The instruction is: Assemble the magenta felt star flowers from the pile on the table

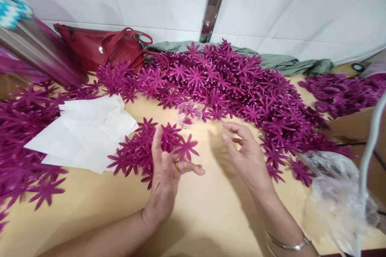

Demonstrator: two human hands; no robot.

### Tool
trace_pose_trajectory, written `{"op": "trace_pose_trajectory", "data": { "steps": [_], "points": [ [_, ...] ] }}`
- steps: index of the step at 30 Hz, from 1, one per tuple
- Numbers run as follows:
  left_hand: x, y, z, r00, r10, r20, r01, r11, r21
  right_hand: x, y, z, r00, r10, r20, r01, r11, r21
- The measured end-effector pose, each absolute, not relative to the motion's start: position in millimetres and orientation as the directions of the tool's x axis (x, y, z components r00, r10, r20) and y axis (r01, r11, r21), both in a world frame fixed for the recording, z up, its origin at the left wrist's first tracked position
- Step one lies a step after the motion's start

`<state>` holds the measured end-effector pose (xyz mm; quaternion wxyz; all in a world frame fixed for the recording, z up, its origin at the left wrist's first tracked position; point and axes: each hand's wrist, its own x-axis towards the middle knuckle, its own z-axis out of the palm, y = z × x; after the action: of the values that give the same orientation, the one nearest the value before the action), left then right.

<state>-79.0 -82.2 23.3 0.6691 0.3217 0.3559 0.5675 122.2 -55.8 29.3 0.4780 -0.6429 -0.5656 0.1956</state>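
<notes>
- We locate the single flower [187, 147] first: it lies or is held just beside the fingers of the left hand [164, 182], at the near right side of the small heap [132, 150].
- We note the left fingers: they are spread, one pointing upward and others reaching toward the right hand. We cannot tell whether they grip the single flower or merely pass in front of it.
- We note the right hand [247, 160]: its fingers are loosely curled, with a gap between thumb and forefinger and nothing visible between them. It hovers over the table [205, 213], apart from the left hand.
- For a sound hold, we should pinch a flower near its centre; the narrow petals look likely to bend or snag on their neighbours.
- We should lift one flower at a time, checking for a second one caught beneath it.
- We should keep our wrists clear of the clear cup [189, 115], which stands between the hands and the large pile [235, 84]; it looks light enough to tip.
- We should keep the small heap separate from the large pile and off the white sheets [90, 132], whose right edge it meets.
- We should keep the bracelet [297, 245] from catching loose petals.
</notes>
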Motion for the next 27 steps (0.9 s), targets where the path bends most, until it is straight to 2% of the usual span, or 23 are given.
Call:
{"op": "trace_pose_trajectory", "data": {
  "steps": [3,5,10,14,17,19,21,24,26,27],
  "points": [
    [-75.5,-89.4,26.0,0.193,0.962,-0.193,-0.457,0.262,0.850,129.1,-38.6,30.9,0.082,0.928,0.364,0.805,0.154,-0.573],
    [-73.5,-91.1,29.1,0.192,0.957,-0.216,-0.432,0.280,0.857,131.8,-22.8,30.4,0.007,0.930,0.367,0.912,0.145,-0.385],
    [-72.5,-93.9,35.0,0.085,0.969,-0.230,-0.513,0.241,0.824,133.5,3.6,29.7,-0.038,0.959,0.282,0.994,0.066,-0.088],
    [-78.9,-97.7,41.9,0.038,0.960,-0.276,-0.452,0.263,0.852,137.9,-6.6,30.0,-0.091,0.946,0.310,0.995,0.077,0.058],
    [-88.9,-90.1,60.7,0.062,0.929,-0.364,-0.496,0.345,0.797,148.1,-21.3,28.3,-0.111,0.928,0.355,0.994,0.097,0.057],
    [-96.2,-81.0,79.2,0.007,0.905,-0.425,-0.562,0.355,0.747,157.7,-29.3,28.2,-0.119,0.898,0.425,0.992,0.126,0.012],
    [-101.9,-74.3,96.5,-0.094,0.885,-0.457,-0.598,0.317,0.737,166.3,-36.0,31.8,-0.094,0.847,0.522,0.985,0.155,-0.073],
    [-103.7,-76.4,107.8,-0.191,0.864,-0.466,-0.620,0.262,0.740,168.6,-48.2,46.8,0.025,0.782,0.622,0.945,0.184,-0.270],
    [-98.8,-84.0,102.8,-0.103,0.866,-0.489,-0.630,0.324,0.706,160.1,-59.7,60.9,0.058,0.774,0.631,0.891,0.244,-0.382],
    [-94.7,-87.8,97.6,0.002,0.862,-0.507,-0.630,0.395,0.669,153.3,-66.2,67.6,0.029,0.769,0.639,0.867,0.299,-0.399]
  ]
}}
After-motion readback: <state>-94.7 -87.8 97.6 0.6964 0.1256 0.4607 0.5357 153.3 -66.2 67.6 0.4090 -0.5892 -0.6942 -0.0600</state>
